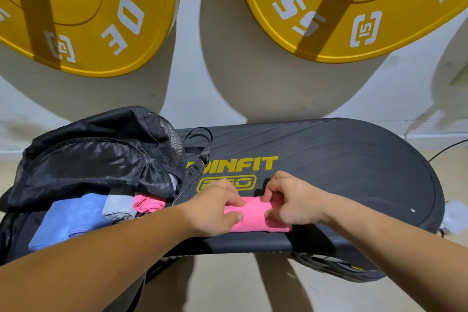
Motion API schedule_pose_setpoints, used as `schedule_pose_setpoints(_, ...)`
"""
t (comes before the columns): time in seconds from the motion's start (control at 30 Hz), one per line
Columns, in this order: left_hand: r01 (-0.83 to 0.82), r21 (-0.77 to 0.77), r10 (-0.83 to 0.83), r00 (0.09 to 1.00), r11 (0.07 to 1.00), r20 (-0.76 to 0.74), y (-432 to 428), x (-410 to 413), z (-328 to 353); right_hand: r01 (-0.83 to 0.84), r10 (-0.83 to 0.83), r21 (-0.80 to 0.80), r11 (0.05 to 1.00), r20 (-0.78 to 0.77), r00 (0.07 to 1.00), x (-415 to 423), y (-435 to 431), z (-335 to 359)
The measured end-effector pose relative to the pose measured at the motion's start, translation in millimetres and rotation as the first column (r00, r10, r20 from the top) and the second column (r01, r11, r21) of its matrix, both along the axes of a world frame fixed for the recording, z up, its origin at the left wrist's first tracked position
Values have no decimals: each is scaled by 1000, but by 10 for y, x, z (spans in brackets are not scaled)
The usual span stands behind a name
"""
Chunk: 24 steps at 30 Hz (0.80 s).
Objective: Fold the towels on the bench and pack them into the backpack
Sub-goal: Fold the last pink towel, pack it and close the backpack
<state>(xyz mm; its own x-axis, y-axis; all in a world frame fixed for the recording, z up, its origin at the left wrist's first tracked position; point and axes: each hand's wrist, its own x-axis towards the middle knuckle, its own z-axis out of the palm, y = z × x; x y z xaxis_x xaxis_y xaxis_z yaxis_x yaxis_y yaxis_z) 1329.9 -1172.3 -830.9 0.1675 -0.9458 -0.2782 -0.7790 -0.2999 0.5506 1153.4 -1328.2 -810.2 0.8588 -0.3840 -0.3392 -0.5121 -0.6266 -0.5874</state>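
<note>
At six o'clock on the bench (pixel 342 159), both hands pinch the pink towel (pixel 255 218): left hand (pixel 217 208) and right hand (pixel 291 200) on its far fold. Soft, light cloth; best gripped at folded edges. Backpack (pixel 96 154) lies open at nine o'clock.

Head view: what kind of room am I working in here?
Most likely a gym or home workout room. Two yellow weight plates hang on the wall, and the black bench bears fitness-brand lettering, with a backpack on it.
</note>
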Motion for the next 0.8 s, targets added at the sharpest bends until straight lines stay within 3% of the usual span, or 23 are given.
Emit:
schedule_pose_setpoints(0.17, -9, -60, 7, 999, 998, -39, 99, -89, 35, -28, 29, 8, 1000, -54, 998, 2, 30, 80)
schedule_pose_setpoints(0.27, 15, -142, -13, 1000, 990, 19, 116, -131, 87, -78, 76, -63, 995, -37, 996, 3, 55, 72)
schedule_pose_setpoints(0.4, 141, -157, -111, 977, 977, 184, 88, -194, 158, -67, 68, -37, 997, 31, 997, -51, 59, 37)
schedule_pose_setpoints(0.53, 321, 27, -304, 864, 947, 400, 67, -244, 77, -17, 15, 11, 1000, 124, 992, -93, 21, -39)
schedule_pose_setpoints(0.6, 314, 87, -318, 836, 946, 447, 47, -285, 61, -1, 2, -10, 1000, 77, 997, -79, 8, -53)
schedule_pose_setpoints(0.7, 275, 21, -259, 873, 961, 413, 23, -266, 92, -89, 84, -95, 992, -56, 995, 1, 19, -18)
schedule_pose_setpoints(0.8, 275, -50, -240, 903, 960, 355, 72, -129, 316, -127, 116, -77, 989, -142, 983, 153, 54, 99)
